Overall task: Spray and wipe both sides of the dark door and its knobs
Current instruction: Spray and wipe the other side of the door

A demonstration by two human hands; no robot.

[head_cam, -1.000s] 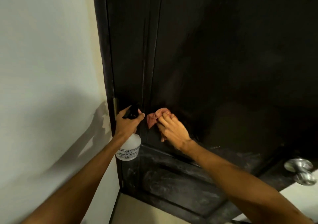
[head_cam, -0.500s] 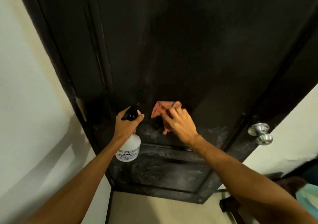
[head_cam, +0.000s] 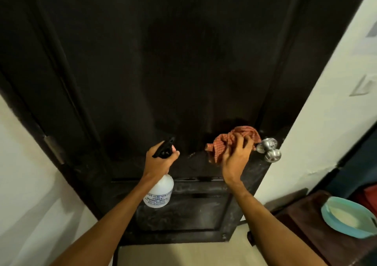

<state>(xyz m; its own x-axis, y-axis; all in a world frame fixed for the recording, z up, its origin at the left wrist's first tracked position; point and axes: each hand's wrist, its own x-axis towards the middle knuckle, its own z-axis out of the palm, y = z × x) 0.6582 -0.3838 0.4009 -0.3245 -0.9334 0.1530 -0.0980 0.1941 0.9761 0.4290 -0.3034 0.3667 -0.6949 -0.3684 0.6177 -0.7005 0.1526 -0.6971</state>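
The dark door (head_cam: 173, 65) fills most of the view, with dusty smears on its lower panels. Two silver knobs (head_cam: 268, 151) stick out at its right edge. My right hand (head_cam: 236, 159) presses a crumpled red checked cloth (head_cam: 230, 141) against the door, just left of the knobs. My left hand (head_cam: 161, 160) grips the neck of a white spray bottle (head_cam: 160, 192) with a black trigger head, held close to the door to the left of the cloth.
White walls flank the door on both sides. A hinge (head_cam: 54, 149) shows on the door's left edge. At the lower right stands a dark wooden stool (head_cam: 310, 225) carrying a teal bowl (head_cam: 346, 216). Beige floor lies below the door.
My right hand has slid the cloth rightward across the door, from near its left side to right beside the knobs. My left hand keeps its hold on the bottle. The view has swung right.
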